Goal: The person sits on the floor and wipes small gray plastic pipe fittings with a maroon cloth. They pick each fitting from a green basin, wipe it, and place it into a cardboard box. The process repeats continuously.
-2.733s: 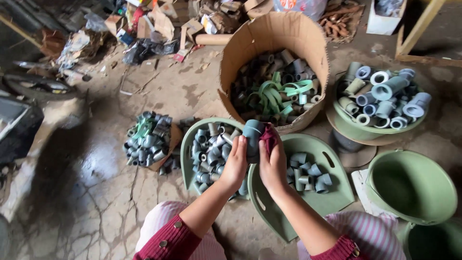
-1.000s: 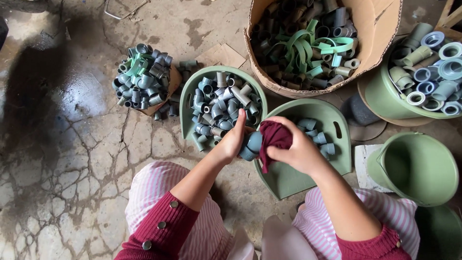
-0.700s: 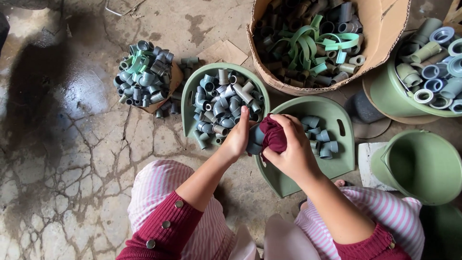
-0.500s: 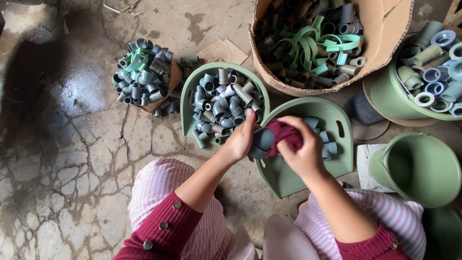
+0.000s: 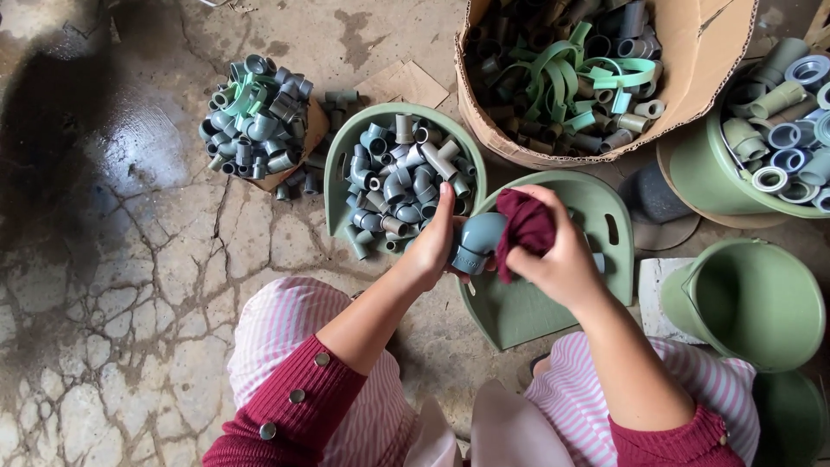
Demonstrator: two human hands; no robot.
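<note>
My left hand (image 5: 430, 246) grips a grey-blue plastic pipe elbow (image 5: 478, 241) above the gap between two green trays. My right hand (image 5: 562, 255) presses a dark red cloth (image 5: 524, 224) against the elbow's upper end. The left tray (image 5: 341, 151) is full of grey pipe fittings. The right tray (image 5: 529, 307) lies partly hidden under my right hand and holds a few fittings, mostly out of sight.
A cardboard box (image 5: 700, 52) with dark fittings and green plastic rings stands behind. A heap of fittings (image 5: 252, 117) lies at the left on cardboard. Green buckets stand at the right, one (image 5: 778, 121) with large fittings, one (image 5: 750, 303) empty. The floor is cracked concrete.
The camera has moved closer and lower. My hands stay together on the elbow while the cloth shifts over it; the elbow now shows more to the left of the cloth.
</note>
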